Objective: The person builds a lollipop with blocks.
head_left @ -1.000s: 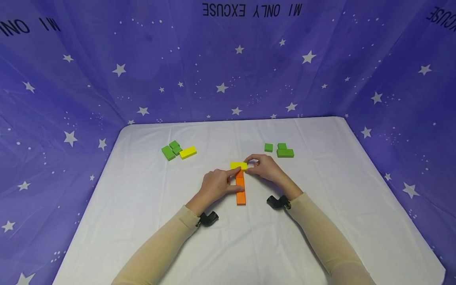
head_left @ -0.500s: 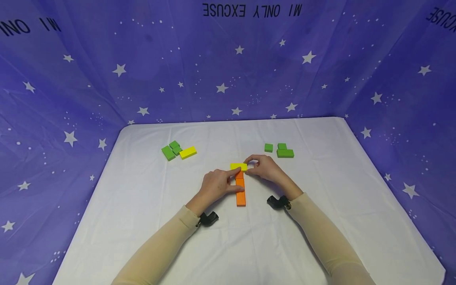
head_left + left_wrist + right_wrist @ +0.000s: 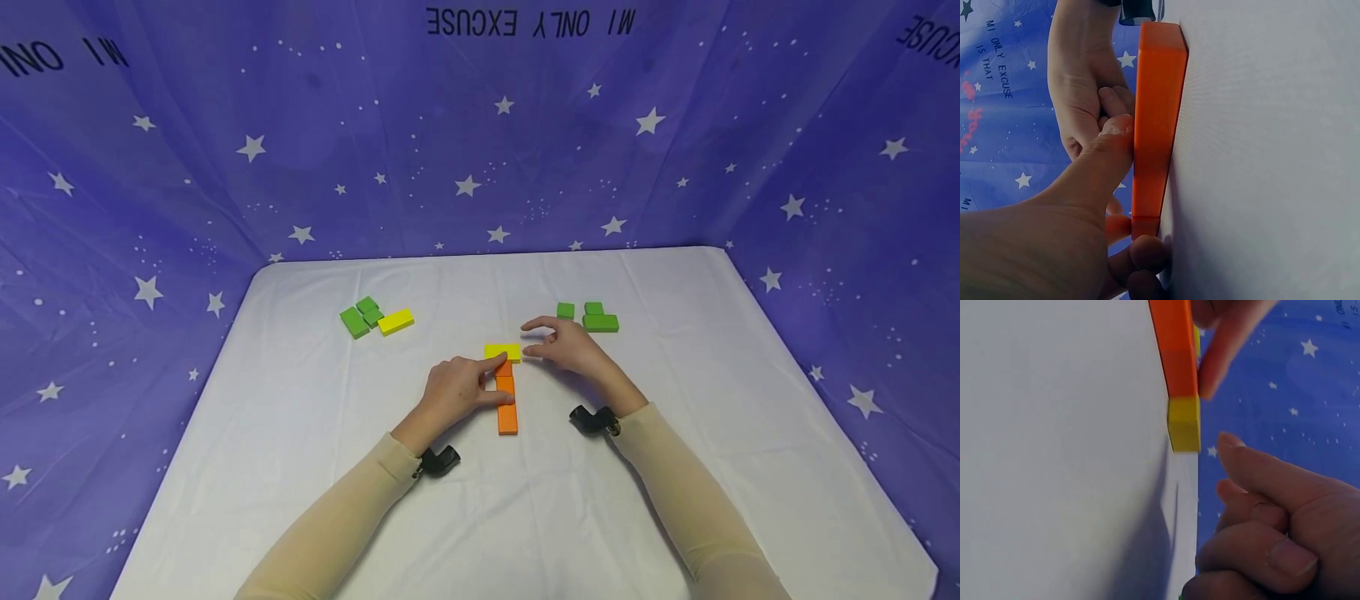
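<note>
In the head view, a yellow block (image 3: 492, 350) lies crosswise at the far end of a line of orange blocks (image 3: 507, 418), making a T on the white cloth. My left hand (image 3: 453, 387) rests on this shape from the left: the index fingertip reaches the yellow and orange join, and the thumb presses on an orange block. The left wrist view shows that thumb on top of the orange block (image 3: 1160, 106). To the right of the yellow block, my right hand (image 3: 566, 343) holds nothing, thumb and index finger apart. The right wrist view has a gap between its fingertips and the yellow block (image 3: 1185, 425).
At the back left lie several green blocks (image 3: 354, 322) beside another yellow block (image 3: 396, 322). Behind the right hand are more green blocks (image 3: 602, 322). A starry purple curtain (image 3: 465, 125) hangs around the white table (image 3: 315, 417). Each wrist carries a black camera (image 3: 440, 461).
My right hand has let go of the yellow block's right end and drawn back to the right, its fingers spreading. The T has shifted slightly nearer. The left hand stays put.
</note>
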`<move>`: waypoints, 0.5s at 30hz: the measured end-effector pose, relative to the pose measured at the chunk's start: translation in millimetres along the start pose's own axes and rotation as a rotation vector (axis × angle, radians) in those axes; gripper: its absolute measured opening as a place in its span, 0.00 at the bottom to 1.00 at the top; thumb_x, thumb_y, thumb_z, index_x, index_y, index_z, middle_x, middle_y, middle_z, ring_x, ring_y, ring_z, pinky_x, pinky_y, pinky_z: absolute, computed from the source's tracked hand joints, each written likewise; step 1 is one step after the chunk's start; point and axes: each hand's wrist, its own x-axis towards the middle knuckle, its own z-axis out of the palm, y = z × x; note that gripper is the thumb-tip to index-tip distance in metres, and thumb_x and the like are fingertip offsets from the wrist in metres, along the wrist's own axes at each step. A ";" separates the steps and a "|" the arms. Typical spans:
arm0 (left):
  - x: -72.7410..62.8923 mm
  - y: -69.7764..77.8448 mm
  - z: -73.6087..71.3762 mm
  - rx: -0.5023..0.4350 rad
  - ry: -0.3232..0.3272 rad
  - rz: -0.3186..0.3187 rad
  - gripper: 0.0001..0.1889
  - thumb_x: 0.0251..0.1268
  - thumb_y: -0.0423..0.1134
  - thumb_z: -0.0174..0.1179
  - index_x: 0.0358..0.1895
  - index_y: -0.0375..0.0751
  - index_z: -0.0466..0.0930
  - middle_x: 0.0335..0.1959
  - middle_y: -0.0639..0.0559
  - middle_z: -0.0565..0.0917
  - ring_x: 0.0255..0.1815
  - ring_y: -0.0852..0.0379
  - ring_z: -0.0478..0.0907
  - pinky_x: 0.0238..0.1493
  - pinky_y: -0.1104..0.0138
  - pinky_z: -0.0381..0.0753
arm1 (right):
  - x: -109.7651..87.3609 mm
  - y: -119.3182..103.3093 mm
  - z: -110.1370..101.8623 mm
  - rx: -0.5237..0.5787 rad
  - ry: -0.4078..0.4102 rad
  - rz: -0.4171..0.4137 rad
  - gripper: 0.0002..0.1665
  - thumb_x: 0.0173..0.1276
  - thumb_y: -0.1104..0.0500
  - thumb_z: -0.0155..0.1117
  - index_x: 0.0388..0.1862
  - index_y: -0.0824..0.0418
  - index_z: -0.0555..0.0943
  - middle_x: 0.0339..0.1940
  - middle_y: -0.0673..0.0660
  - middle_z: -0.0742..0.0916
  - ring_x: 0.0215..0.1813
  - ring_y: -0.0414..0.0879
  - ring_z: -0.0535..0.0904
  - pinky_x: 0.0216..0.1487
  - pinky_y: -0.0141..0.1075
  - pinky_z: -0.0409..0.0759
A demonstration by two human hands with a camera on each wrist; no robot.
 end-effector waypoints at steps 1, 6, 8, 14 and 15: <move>0.0 0.1 -0.1 0.001 -0.002 -0.002 0.41 0.56 0.70 0.73 0.73 0.61 0.79 0.19 0.60 0.75 0.18 0.58 0.68 0.24 0.68 0.60 | 0.2 1.2 -3.1 0.013 0.013 0.002 0.29 0.68 0.51 0.77 0.67 0.49 0.83 0.16 0.48 0.71 0.18 0.42 0.64 0.22 0.33 0.65; 0.0 0.9 -0.7 0.011 -0.010 -0.009 0.41 0.56 0.71 0.73 0.74 0.62 0.78 0.19 0.61 0.76 0.18 0.59 0.68 0.24 0.68 0.60 | 3.2 8.2 -16.6 0.060 0.083 0.029 0.31 0.70 0.49 0.75 0.71 0.48 0.81 0.16 0.47 0.71 0.17 0.42 0.64 0.22 0.34 0.66; -0.2 1.2 -1.0 0.013 -0.014 -0.011 0.41 0.56 0.71 0.73 0.74 0.62 0.78 0.19 0.61 0.76 0.18 0.58 0.68 0.24 0.68 0.60 | 4.7 11.4 -20.7 0.082 0.113 0.041 0.32 0.71 0.49 0.74 0.72 0.47 0.80 0.15 0.46 0.70 0.17 0.42 0.63 0.21 0.34 0.65; -1.2 1.6 -1.8 0.012 -0.020 -0.012 0.41 0.56 0.70 0.73 0.74 0.62 0.78 0.19 0.60 0.75 0.18 0.58 0.67 0.25 0.68 0.59 | 6.5 20.5 -30.2 0.099 0.210 0.053 0.34 0.70 0.49 0.75 0.74 0.49 0.78 0.14 0.47 0.71 0.17 0.41 0.63 0.22 0.34 0.65; -1.2 1.6 -1.9 0.012 -0.020 -0.012 0.41 0.56 0.70 0.73 0.74 0.62 0.78 0.19 0.60 0.75 0.18 0.58 0.67 0.24 0.68 0.59 | 6.8 22.3 -31.0 0.093 0.224 0.051 0.35 0.70 0.49 0.75 0.74 0.50 0.78 0.14 0.46 0.72 0.17 0.41 0.64 0.22 0.33 0.65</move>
